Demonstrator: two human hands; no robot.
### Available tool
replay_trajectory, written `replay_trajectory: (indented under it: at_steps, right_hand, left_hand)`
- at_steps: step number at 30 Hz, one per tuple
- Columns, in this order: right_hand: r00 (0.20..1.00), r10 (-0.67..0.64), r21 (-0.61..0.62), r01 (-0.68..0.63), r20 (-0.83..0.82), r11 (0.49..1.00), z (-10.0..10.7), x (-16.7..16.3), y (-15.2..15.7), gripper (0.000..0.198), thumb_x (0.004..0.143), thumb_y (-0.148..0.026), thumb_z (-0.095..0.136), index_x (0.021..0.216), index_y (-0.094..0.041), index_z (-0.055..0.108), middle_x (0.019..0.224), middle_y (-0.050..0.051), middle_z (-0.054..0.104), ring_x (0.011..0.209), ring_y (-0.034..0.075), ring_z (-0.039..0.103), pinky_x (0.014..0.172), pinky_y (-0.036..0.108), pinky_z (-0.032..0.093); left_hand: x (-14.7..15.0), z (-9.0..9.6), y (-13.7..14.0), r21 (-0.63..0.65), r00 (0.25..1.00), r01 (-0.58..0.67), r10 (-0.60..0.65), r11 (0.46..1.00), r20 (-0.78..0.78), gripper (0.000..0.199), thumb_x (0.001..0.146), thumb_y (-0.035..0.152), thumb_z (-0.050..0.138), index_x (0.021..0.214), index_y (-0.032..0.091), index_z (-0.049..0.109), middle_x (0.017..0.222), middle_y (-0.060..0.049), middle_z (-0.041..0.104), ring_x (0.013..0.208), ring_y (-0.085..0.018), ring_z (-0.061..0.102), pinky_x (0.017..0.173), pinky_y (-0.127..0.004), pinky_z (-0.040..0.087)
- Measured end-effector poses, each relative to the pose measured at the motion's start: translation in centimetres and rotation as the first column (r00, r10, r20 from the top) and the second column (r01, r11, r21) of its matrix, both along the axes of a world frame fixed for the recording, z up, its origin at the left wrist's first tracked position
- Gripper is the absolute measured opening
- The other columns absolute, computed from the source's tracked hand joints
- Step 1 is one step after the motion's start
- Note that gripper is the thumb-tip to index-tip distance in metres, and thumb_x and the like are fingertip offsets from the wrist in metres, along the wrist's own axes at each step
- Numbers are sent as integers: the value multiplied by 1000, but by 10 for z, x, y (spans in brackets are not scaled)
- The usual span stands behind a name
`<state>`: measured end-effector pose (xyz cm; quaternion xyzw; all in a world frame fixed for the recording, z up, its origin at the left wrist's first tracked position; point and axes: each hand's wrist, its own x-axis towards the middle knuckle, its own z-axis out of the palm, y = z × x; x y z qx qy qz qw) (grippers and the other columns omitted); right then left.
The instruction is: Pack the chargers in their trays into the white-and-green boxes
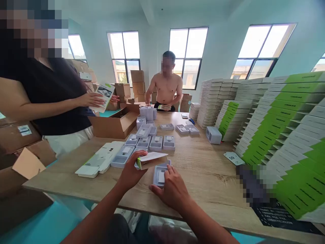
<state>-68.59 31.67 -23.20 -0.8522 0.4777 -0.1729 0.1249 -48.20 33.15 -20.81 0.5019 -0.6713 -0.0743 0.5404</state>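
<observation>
My left hand [132, 171] is closed around a thin white-and-green carton [152, 162], held up off the table with its open, brown-lined end facing me. Just below and to the right, my right hand [175, 189] grips a pale plastic tray [156, 179], thumb at its near side and fingers along its right side. A small white item [161, 177] lies in that tray. Beyond my hands, several similar trays [155, 143] stand grouped with small parts in them. Flattened cartons [100, 159] lie in a pile to the left.
Tall stacks of white-and-green cartons [269, 122] line the table's right side, near a printed card [233, 158]. An open cardboard box [114, 123] stands at back left. One person [50, 91] at left holds a carton; another person [167, 88] stands across the table [203, 179].
</observation>
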Motion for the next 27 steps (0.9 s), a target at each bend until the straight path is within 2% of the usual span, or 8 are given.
replay_trajectory:
  at_steps: [4, 6, 11, 14, 17, 19, 21, 27]
  right_hand:
    - [993, -114, 23, 114, 12, 993, -3, -7, 16, 49, 86, -35, 63, 125, -6, 65, 151, 27, 53, 138, 41, 52, 110, 52, 46]
    - [989, -144, 24, 143, 31, 989, -5, -14, 20, 43, 81, -27, 62, 121, -11, 65, 149, 24, 56, 135, 40, 54, 106, 53, 47]
    - [983, -112, 29, 109, 149, 994, -11, -41, 20, 49, 81, -29, 64, 128, -14, 60, 157, 23, 47, 139, 40, 48, 110, 59, 40]
    - [967, -55, 47, 45, 249, 998, -11, -66, 30, 50, 82, -26, 64, 130, -14, 60, 152, 20, 53, 139, 35, 48, 115, 51, 40]
    - [875, -16, 116, -46, 483, 992, 1, -100, 56, 49, 77, -20, 65, 126, -19, 63, 145, 14, 59, 137, 28, 53, 117, 43, 41]
    - [765, -6, 156, -124, 644, 980, 14, -122, 76, 53, 74, -18, 66, 126, -23, 63, 147, 11, 58, 136, 27, 54, 115, 41, 43]
    - [698, -24, 175, -145, 715, 974, 27, -138, 89, 56, 72, -17, 66, 127, -27, 64, 149, 8, 56, 137, 28, 54, 112, 41, 46]
    - [684, -120, 164, 0, 719, 986, 44, -141, 88, 48, 73, -19, 69, 121, -26, 67, 143, 9, 61, 131, 30, 58, 112, 46, 47]
  left_hand:
    - [-7, -1, -4, -8, 991, 74, -73, 997, 108, 35, 78, 19, 71, 112, 24, 64, 120, -10, 69, 118, -27, 64, 105, -45, 51]
    - [-9, 2, -5, -2, 983, 95, -94, 995, 156, 35, 78, 18, 69, 112, 24, 63, 120, -10, 68, 118, -27, 64, 105, -45, 51]
    - [-14, 17, -14, 94, 953, 95, -118, 991, 280, 36, 74, 19, 67, 110, 25, 65, 120, -8, 69, 118, -29, 62, 106, -46, 48]
    - [-15, 26, -25, 167, 932, 87, -140, 982, 336, 36, 72, 23, 65, 109, 25, 66, 119, -7, 70, 115, -30, 63, 105, -48, 48]
    - [-14, 29, -34, 200, 914, 91, -161, 976, 372, 38, 73, 27, 64, 111, 24, 65, 121, -7, 70, 115, -31, 64, 104, -49, 48]
    - [-16, 28, -36, 197, 901, 109, -181, 974, 395, 37, 74, 28, 65, 111, 24, 65, 121, -8, 69, 115, -31, 64, 103, -48, 49]
    - [-21, 25, -36, 176, 889, 134, -197, 975, 414, 37, 76, 29, 67, 112, 24, 65, 122, -9, 69, 115, -30, 65, 101, -46, 50]
    - [-42, 23, -30, 27, 866, 204, -193, 979, 461, 30, 86, 27, 67, 116, 24, 62, 124, -11, 66, 117, -28, 63, 102, -44, 50]
